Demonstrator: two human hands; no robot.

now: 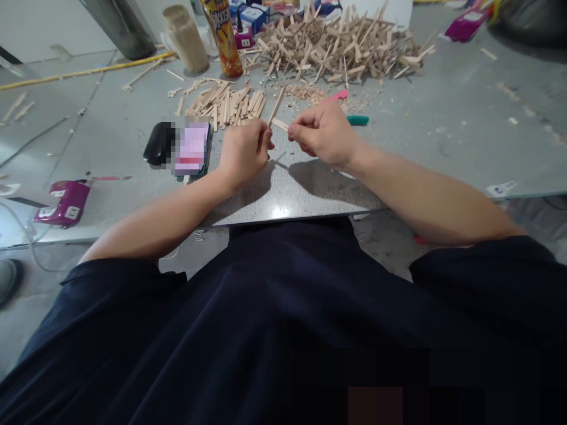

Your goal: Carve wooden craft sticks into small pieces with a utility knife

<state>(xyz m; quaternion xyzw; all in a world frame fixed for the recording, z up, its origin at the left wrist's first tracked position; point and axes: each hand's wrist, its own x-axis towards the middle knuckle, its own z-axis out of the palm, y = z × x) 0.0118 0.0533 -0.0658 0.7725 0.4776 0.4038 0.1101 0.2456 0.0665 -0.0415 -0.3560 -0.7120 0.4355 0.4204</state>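
Note:
My left hand [246,151] is closed on a thin wooden stick [277,105] that points up and away from me. My right hand [325,134] pinches the end of a second, pale wooden stick [280,124], whose far end reaches toward my left fingers. Both hands are just above the grey table [283,198]. Beyond my left hand is a small pile of flat sticks [225,105]. Farther back lies a large tangled heap of sticks [341,47]. A pink tool [339,95] and a green handle [358,120] lie behind my right hand, near wood shavings [310,93].
Left of my left hand are a phone [193,147] and a black rounded object [160,143]. A purple box [64,202] sits at the left front edge. Behind stand a bottle [224,41], a tan jar [185,42] and a dark container [121,26].

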